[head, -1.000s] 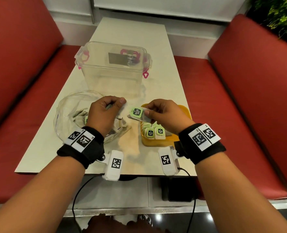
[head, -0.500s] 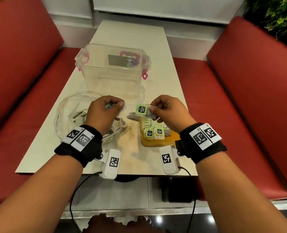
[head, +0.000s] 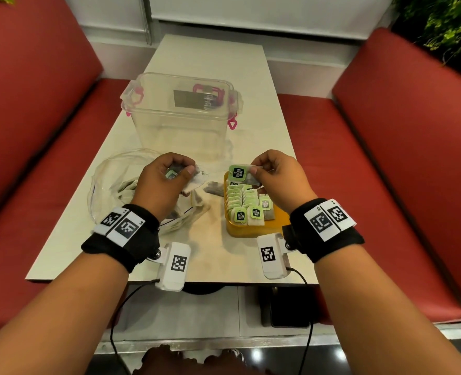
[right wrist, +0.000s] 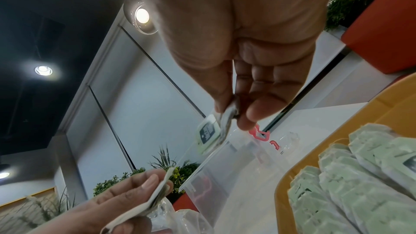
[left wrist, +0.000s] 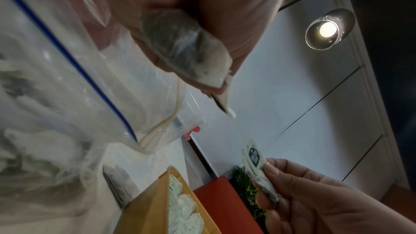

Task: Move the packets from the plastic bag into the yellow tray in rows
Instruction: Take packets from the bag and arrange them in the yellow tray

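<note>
Head view: my right hand (head: 274, 180) has lifted its pinched green-tagged tea packet (head: 241, 174) over the yellow plastic tray (head: 253, 230) at twelve o'clock, ready for rowing; my left hand (head: 160, 185) still grips another grey packet (left wrist: 186, 49).

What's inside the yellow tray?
The yellow tray holds tea bags with green tags, packed in rows. The right hand covers its far right part, so what lies there is hidden.
</note>
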Demonstrator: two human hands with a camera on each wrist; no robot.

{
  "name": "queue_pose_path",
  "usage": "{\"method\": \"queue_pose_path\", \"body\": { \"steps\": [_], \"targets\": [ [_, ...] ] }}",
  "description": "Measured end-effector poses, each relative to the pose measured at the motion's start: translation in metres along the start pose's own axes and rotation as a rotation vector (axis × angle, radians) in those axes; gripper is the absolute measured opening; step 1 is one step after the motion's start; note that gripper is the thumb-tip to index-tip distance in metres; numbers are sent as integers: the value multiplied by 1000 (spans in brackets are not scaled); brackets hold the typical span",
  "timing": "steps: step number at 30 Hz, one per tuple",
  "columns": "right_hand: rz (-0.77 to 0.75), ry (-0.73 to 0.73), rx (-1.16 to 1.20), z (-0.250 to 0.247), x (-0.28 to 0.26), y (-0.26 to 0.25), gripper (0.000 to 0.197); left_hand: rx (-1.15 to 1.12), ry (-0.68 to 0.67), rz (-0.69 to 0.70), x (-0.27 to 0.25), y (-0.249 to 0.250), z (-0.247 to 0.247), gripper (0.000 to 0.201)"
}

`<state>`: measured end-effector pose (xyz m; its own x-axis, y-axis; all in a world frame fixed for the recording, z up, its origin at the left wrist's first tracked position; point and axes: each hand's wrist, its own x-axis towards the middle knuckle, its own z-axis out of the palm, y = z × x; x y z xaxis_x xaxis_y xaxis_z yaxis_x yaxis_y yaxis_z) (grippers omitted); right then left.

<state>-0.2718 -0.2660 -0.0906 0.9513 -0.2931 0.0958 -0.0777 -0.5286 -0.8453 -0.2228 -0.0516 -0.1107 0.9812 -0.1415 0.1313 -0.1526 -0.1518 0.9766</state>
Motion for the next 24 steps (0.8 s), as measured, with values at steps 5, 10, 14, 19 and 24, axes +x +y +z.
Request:
{"method": "queue_pose_path", "body": {
  "steps": [5, 10, 14, 19, 24],
  "targets": [
    [58, -27, 43, 3, -1, 0, 10, 15, -46, -22, -1, -2, -3, 10],
    [110, -140, 193, 7, -11, -10, 17, -78, -30, -20, -6, 5, 5, 12],
    [112, -213, 211, 8, -12, -14, 15, -138, -27, -36, -8, 10, 6, 6],
    [83, -304, 229, 8, -11, -13, 24, -161, -16, -71, -5, 12, 5, 7],
    [68, -317, 163, 3, -14, -12, 9, -193, 27, -67, -1, 16, 0, 5]
  ]
}}
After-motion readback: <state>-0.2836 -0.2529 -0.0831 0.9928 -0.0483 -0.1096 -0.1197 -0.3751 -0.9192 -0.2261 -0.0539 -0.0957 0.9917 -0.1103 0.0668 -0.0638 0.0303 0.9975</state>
